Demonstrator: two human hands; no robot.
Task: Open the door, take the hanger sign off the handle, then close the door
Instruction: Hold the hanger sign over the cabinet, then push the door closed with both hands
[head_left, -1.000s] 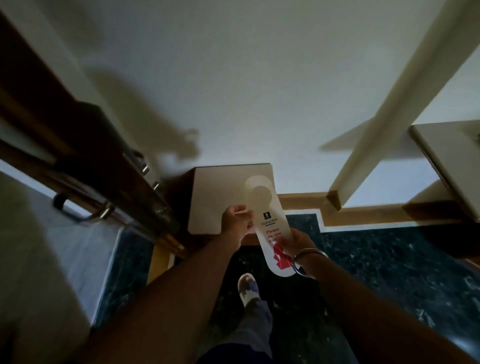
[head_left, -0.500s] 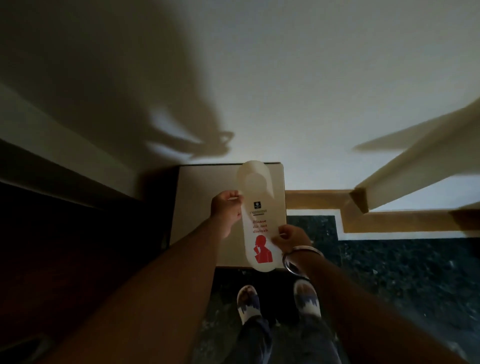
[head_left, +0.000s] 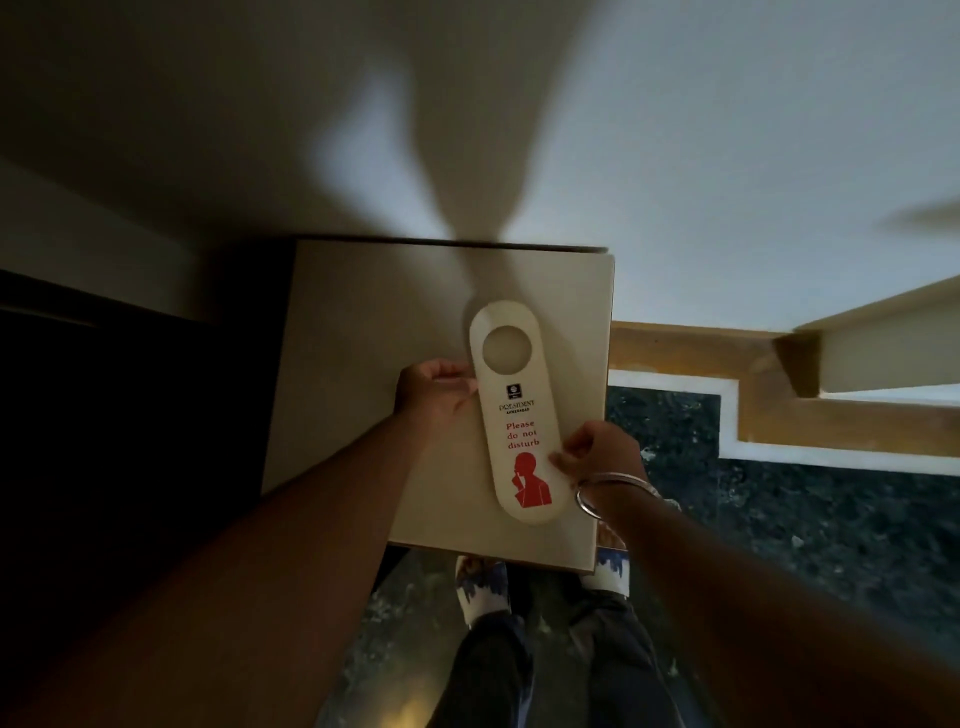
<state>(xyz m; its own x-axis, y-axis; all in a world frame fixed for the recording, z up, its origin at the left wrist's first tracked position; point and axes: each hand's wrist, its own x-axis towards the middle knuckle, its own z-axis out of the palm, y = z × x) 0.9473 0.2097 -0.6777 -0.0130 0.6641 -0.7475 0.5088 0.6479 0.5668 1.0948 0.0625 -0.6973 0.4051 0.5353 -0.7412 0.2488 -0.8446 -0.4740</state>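
Head view: your left hand (head_left: 434, 397) and right hand (head_left: 597, 454) pinch opposite edges of the hanger sign (head_left: 511, 410), its long axis running away from you above the counter (head_left: 353, 332).

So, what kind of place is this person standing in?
Probably a hotel room or its entry. The white oval door hanger sign, held in both hands over a small beige square tabletop, reads "President" and "Please do not disturb". The dark speckled stone floor with wooden skirting fits too.
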